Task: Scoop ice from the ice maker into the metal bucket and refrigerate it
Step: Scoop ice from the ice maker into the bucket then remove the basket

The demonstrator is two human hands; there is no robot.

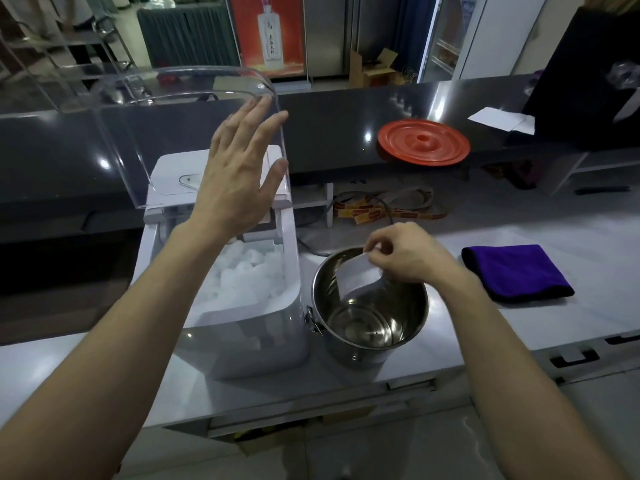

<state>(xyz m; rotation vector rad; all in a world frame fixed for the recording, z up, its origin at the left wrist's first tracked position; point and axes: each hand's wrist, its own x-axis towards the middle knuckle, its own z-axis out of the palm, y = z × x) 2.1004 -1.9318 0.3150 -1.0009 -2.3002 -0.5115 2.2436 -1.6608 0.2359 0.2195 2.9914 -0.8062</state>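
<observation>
Clear scoop [356,271] faint, pinched by right hand [405,258] | left hand [235,174] spread on lid [194,98]

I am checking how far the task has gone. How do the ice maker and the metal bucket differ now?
The ice maker is a white box, while the metal bucket is round and shiny. The ice maker holds a pile of ice; the bucket holds almost none, only a clear scoop that the right hand holds. The ice maker has a clear lid, raised by the left hand; the bucket has none. Both stand side by side on the grey counter.
</observation>
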